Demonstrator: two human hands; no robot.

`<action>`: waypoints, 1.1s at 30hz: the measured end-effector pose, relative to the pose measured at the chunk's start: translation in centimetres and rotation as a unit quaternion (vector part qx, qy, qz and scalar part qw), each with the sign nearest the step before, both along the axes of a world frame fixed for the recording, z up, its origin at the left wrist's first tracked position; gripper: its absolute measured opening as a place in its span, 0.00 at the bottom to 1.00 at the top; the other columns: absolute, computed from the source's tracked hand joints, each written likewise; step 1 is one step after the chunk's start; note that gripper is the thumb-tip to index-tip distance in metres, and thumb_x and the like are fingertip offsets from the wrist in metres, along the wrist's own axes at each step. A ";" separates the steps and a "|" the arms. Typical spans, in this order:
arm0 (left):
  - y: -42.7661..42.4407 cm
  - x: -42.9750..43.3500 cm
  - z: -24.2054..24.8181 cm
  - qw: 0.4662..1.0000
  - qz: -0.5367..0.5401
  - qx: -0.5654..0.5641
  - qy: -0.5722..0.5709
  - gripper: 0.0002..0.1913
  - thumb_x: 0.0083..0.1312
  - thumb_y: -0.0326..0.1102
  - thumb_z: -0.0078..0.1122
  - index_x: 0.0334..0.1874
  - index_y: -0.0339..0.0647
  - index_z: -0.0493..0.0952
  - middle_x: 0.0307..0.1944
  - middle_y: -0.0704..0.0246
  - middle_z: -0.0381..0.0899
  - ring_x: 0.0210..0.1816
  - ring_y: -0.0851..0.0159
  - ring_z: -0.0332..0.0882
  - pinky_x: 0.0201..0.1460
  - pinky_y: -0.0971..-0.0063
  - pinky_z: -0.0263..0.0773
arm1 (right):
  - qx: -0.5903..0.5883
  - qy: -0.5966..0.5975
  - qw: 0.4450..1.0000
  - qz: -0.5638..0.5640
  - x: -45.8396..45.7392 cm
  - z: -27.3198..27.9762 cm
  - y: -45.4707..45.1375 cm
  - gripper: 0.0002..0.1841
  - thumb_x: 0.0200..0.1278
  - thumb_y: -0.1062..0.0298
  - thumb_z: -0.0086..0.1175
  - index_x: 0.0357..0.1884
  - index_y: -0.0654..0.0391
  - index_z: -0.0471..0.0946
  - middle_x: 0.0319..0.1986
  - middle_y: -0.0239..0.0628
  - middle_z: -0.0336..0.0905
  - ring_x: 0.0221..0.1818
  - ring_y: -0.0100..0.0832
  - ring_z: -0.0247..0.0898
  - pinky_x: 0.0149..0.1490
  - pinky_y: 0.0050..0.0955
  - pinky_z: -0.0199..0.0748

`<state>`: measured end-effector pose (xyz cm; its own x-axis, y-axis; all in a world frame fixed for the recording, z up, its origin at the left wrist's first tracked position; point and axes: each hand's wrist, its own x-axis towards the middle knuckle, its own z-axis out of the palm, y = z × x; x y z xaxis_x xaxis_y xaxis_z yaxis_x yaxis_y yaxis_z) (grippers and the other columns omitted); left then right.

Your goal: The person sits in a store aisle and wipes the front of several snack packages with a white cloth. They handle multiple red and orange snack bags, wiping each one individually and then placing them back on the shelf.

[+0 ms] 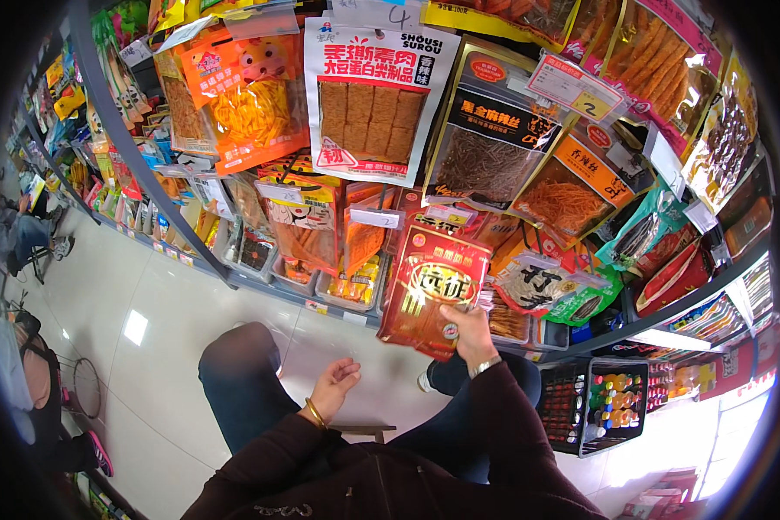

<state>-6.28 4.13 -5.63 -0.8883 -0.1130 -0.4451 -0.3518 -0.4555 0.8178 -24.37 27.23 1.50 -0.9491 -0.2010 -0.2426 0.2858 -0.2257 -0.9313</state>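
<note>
My right hand (473,335) grips a red snack packet (429,289) by its lower right part, thumb on the printed front. That packet is in front of the lower hanging snacks on the shelf rack. Over my lap, my left hand (338,383) is raised with fingers loosely curled and apart, holding nothing. Above the red packet hang a white-bordered snack packet (376,130), a black and gold one (487,146) and one with an orange label (575,185). An orange packet (250,107) with yellow strips hangs further left.
Plastic bins (351,289) of small snacks line the bottom shelf, behind its grey metal edge (338,312). At the right a black crate (614,406) holds drink bottles. Two other people are at the left, one seated near the shelves. A stool edge (364,429) shows between my legs.
</note>
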 end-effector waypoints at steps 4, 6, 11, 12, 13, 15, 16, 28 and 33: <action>0.3 0.3 -1.5 0.998 -0.060 -0.018 0.002 0.24 0.65 0.27 0.59 0.62 0.32 0.64 0.52 0.65 0.77 0.48 0.70 0.75 0.51 0.77 0.70 | -0.006 0.060 0.998 0.003 -3.5 0.1 0.3 0.20 0.54 0.81 0.62 0.51 0.60 0.77 0.45 0.32 0.81 0.45 0.25 0.76 0.54 0.28 0.72; 0.4 0.4 -1.7 0.996 -0.081 -0.019 -0.003 0.24 0.65 0.27 0.59 0.62 0.32 0.64 0.51 0.64 0.77 0.46 0.70 0.76 0.49 0.77 0.71 | -0.002 0.055 0.998 -0.001 -4.5 -0.3 0.3 0.20 0.54 0.81 0.62 0.51 0.60 0.77 0.45 0.32 0.81 0.45 0.24 0.76 0.54 0.27 0.71; 0.4 0.1 -1.5 0.993 -0.109 -0.026 -0.028 0.25 0.64 0.25 0.60 0.62 0.31 0.64 0.49 0.63 0.77 0.44 0.69 0.77 0.48 0.77 0.73 | 0.069 0.003 0.997 0.016 -5.5 -1.9 0.3 0.19 0.53 0.79 0.64 0.49 0.59 0.79 0.42 0.29 0.82 0.40 0.20 0.75 0.46 0.23 0.71; 0.5 0.0 -1.4 0.993 -0.112 -0.027 -0.033 0.25 0.63 0.24 0.60 0.61 0.31 0.64 0.48 0.62 0.77 0.44 0.69 0.77 0.48 0.77 0.73 | 0.065 0.017 0.998 0.020 -5.5 -2.3 0.1 0.19 0.52 0.78 0.64 0.49 0.58 0.79 0.41 0.28 0.82 0.38 0.20 0.75 0.43 0.22 0.71; 0.5 0.0 -1.4 0.993 -0.114 -0.019 -0.034 0.25 0.63 0.24 0.60 0.61 0.31 0.64 0.48 0.62 0.77 0.44 0.69 0.77 0.48 0.77 0.73 | 0.046 0.028 0.998 0.018 -5.5 -2.5 0.1 0.18 0.53 0.78 0.64 0.48 0.58 0.79 0.40 0.28 0.82 0.37 0.20 0.74 0.42 0.22 0.71; 0.6 0.1 -1.4 0.993 -0.117 -0.005 -0.032 0.25 0.63 0.24 0.60 0.62 0.31 0.63 0.48 0.62 0.77 0.44 0.69 0.77 0.47 0.77 0.73 | 0.031 0.041 0.999 0.001 -5.8 -2.8 0.0 0.18 0.53 0.78 0.64 0.48 0.58 0.79 0.40 0.28 0.82 0.36 0.19 0.74 0.41 0.21 0.71; 0.7 0.1 -1.5 0.991 -0.127 -0.003 -0.030 0.25 0.64 0.25 0.60 0.62 0.32 0.64 0.49 0.62 0.77 0.44 0.68 0.77 0.48 0.77 0.73 | -0.008 0.096 0.995 -0.005 -6.1 -2.8 0.0 0.18 0.53 0.79 0.64 0.48 0.58 0.79 0.40 0.28 0.82 0.36 0.19 0.74 0.40 0.20 0.71; 0.5 0.3 -1.1 0.989 -0.141 0.015 -0.039 0.25 0.64 0.25 0.60 0.61 0.31 0.63 0.48 0.59 0.78 0.44 0.67 0.78 0.46 0.77 0.73 | -0.039 0.073 0.996 0.031 -9.8 -0.9 -0.6 0.19 0.54 0.79 0.64 0.50 0.58 0.78 0.45 0.30 0.82 0.46 0.23 0.76 0.55 0.26 0.71; 0.7 0.1 -1.1 0.987 -0.151 0.029 -0.053 0.24 0.65 0.26 0.59 0.62 0.32 0.63 0.48 0.59 0.78 0.44 0.67 0.77 0.47 0.77 0.73 | -0.057 0.059 0.996 0.035 -10.0 -0.9 -1.2 0.19 0.55 0.78 0.64 0.50 0.58 0.78 0.45 0.31 0.82 0.47 0.24 0.75 0.56 0.27 0.69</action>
<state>-6.15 4.79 -6.76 -0.8253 0.1785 -0.5357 -0.5614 -0.3615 0.7444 -34.32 26.03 0.60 -0.9525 -0.2868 -0.1020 0.1944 -0.3153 -0.9289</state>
